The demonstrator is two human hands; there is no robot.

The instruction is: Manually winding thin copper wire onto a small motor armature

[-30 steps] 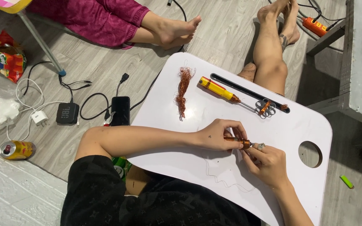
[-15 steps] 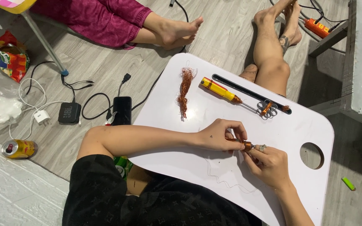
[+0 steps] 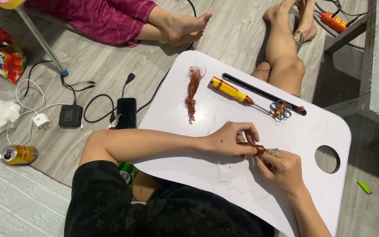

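While the left hand (image 3: 231, 139) pinches the little copper coil (image 3: 252, 148) to keep it steady over the white worktop (image 3: 207, 171), the right hand (image 3: 281, 169) grips its tip. A yellow screwdriver (image 3: 231, 91) and loose copper wire (image 3: 193, 90) lie nearby, within reach.

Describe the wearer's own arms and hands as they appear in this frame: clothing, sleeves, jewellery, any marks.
Both forearms are bare. The left hand shows a small dark mark on its back, and no ring, watch or glove is visible. The right hand is also ungloved, with nothing on the wrist. The black top has short sleeves and a faint tone-on-tone repeating pattern.
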